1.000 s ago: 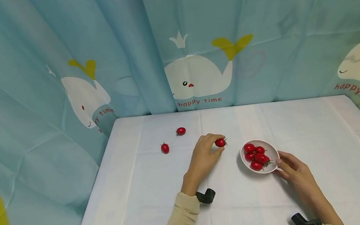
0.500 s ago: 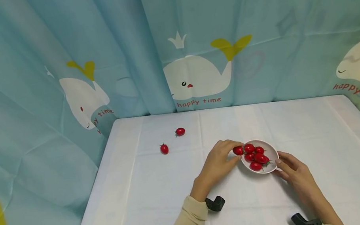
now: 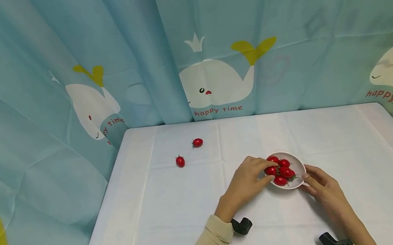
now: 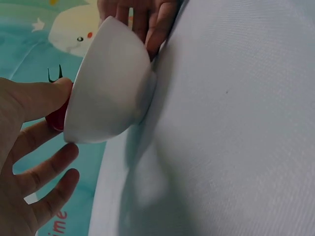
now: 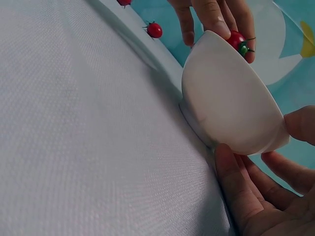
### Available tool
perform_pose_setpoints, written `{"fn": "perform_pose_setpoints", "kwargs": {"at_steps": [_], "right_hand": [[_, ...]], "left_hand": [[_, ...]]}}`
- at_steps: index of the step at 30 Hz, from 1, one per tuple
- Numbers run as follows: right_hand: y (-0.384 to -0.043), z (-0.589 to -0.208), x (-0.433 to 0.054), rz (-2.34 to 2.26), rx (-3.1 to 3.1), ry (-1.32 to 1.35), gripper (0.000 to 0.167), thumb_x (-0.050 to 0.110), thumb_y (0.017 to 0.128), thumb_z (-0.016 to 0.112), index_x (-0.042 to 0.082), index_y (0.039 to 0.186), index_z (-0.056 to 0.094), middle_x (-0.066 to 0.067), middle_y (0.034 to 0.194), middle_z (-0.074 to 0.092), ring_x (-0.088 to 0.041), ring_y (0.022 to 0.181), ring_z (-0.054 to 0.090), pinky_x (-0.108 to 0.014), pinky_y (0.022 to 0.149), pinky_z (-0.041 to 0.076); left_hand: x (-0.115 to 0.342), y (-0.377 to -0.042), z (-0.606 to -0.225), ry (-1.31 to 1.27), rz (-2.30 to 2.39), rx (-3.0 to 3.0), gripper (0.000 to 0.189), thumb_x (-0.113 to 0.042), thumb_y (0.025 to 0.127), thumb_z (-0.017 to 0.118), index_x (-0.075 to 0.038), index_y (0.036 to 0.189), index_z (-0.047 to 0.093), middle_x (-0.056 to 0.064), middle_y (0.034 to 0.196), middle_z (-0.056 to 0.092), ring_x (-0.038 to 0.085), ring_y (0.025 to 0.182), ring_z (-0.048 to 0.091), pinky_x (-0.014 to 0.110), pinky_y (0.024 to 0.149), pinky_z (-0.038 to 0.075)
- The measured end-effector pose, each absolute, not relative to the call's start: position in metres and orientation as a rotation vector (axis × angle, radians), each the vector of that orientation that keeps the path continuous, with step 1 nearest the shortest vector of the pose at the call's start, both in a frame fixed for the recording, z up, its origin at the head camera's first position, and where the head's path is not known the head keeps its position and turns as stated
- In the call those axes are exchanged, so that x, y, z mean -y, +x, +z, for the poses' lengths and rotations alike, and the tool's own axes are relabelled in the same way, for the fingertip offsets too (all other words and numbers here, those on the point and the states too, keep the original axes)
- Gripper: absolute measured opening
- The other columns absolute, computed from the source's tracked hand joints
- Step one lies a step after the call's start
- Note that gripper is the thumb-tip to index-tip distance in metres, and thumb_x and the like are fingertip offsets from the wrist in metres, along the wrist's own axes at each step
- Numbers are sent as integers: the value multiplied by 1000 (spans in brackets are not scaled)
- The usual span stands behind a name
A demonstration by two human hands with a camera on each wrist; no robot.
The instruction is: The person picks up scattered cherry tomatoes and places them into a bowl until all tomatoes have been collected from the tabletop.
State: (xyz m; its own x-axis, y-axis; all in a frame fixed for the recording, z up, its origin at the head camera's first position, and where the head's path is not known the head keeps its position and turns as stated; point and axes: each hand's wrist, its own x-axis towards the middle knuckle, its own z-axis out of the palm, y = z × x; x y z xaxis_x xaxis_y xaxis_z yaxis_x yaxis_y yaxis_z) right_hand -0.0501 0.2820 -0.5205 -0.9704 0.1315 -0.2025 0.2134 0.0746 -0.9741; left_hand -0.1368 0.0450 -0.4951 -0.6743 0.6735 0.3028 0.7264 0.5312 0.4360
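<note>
Your left hand [image 3: 247,180] pinches an oval, glossy red cherry tomato with a green stalk [image 5: 236,37] between thumb and finger, at the left rim of a round, smooth white bowl [image 3: 297,164]; this tomato's long axis lies roughly crosswise, its stalk end aimed right, toward the bowl's middle; your other left fingers stand apart near the rim; your right hand [image 3: 324,187] grips the bowl at its near right side, thumb at the rim, fingers lower on the outside; the bowl's mouth faces up, with several red tomatoes [image 3: 280,180] grouped toward its left half.

On the white-covered bench [image 3: 341,136], left of your left hand, lie a nearer red tomato [image 3: 180,161], stalk pointing away from you, long axis front to back, and a farther red tomato [image 3: 198,143], stalk pointing left, long axis sideways; behind hangs a pale blue curtain [image 3: 146,39] printed with white whales.
</note>
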Motion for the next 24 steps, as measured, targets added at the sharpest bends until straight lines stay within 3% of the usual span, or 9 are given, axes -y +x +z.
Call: {"fn": "perform_pose_setpoints", "kwargs": {"at_steps": [11,24], "right_hand": [[-50,-521,-283,-2107,-2232,341,68,30,108,58,-8,156,31,20,124,53,16,109,59,-11,88,55],[-50,-522,-283,-2140,-2199,319,66,28,108,58,-8,156,31,19,126,54,14,111,60,-11,89,55]], "left_hand": [[-54,-130,-494,-1142,-728,2747,32,-34,101,68,-27,132,72,-10,128,74,11,111,63,21,98,50],[-62,-127,-494,-1037,-680,2777,24,-29,98,69,-31,120,79,-14,123,76,10,99,63,17,83,49]]}}
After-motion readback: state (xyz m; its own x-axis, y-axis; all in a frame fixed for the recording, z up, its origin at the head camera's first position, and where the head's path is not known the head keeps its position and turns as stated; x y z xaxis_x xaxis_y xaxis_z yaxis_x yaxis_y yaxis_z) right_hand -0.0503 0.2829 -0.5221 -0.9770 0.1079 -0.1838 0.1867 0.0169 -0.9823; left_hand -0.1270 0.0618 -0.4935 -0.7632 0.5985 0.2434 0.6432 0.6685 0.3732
